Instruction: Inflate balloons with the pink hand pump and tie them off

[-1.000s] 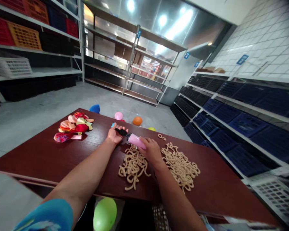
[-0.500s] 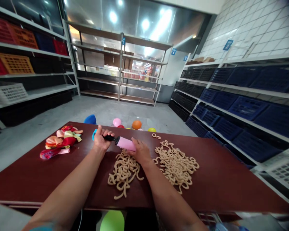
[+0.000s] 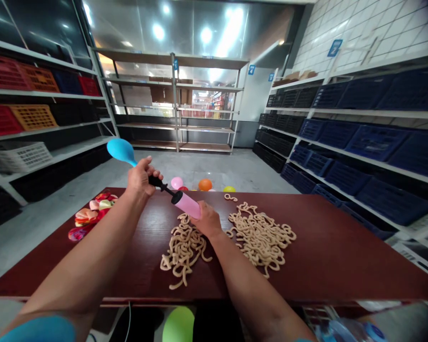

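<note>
My left hand [image 3: 142,176] is closed round the black end of a hand balloon pump, with the neck of a part-filled blue balloon [image 3: 121,151] at the same grip. The balloon points up and to the left, beyond the table's far edge. My right hand [image 3: 207,218] wraps the lower end of the pump's pink barrel [image 3: 187,204]. Between the hands, a black rod shows out of the barrel. Under the pump lies a small pile of beige, curly, rope-like pieces [image 3: 184,249]. A larger pile of the same pieces [image 3: 258,235] spreads to the right of my right hand.
Uninflated balloons [image 3: 89,216] lie at the left of the dark red table [image 3: 324,256]. Inflated balloons, one orange [image 3: 205,185], rest on the floor behind it. A green balloon [image 3: 179,325] is below the near edge. Shelves with blue crates [image 3: 378,145] line the right.
My left hand has moved up and left, away from the barrel, and more of the rod shows. The blue balloon has swung up into fuller view. My right hand still grips the barrel.
</note>
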A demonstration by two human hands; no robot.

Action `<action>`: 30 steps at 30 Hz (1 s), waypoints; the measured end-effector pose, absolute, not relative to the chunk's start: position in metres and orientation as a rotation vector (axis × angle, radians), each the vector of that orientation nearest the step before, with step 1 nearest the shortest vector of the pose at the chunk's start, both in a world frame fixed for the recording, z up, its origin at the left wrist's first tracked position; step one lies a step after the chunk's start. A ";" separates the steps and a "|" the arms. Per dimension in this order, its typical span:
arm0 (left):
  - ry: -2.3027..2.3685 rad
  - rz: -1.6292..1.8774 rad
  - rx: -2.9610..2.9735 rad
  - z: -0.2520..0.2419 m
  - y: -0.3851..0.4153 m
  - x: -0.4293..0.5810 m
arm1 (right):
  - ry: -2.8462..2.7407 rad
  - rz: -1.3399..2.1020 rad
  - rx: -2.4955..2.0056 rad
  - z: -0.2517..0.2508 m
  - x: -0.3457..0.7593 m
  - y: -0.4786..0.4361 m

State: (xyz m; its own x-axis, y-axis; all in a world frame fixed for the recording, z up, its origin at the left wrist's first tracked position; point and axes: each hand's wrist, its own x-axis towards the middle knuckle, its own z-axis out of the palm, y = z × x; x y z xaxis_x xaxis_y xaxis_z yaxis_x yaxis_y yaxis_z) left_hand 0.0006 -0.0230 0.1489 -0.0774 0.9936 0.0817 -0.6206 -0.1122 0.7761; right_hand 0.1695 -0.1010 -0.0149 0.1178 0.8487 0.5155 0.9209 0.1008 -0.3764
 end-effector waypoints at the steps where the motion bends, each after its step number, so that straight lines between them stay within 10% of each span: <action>1: 0.694 1.568 0.758 0.155 -0.022 -0.001 | -1.723 -0.137 -1.732 -0.014 0.169 -0.101; 30: 0.668 1.578 0.932 0.119 -0.028 0.035 | -1.683 -0.064 -1.834 -0.008 0.160 -0.107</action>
State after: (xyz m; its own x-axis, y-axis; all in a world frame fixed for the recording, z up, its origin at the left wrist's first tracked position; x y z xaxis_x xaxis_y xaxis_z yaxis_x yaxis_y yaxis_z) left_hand 0.0346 -0.0277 0.1194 -0.0578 0.9757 0.2114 -0.5271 -0.2097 0.8235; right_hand 0.1603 -0.1068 -0.0079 0.1791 0.8780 0.4440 0.9093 0.0245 -0.4155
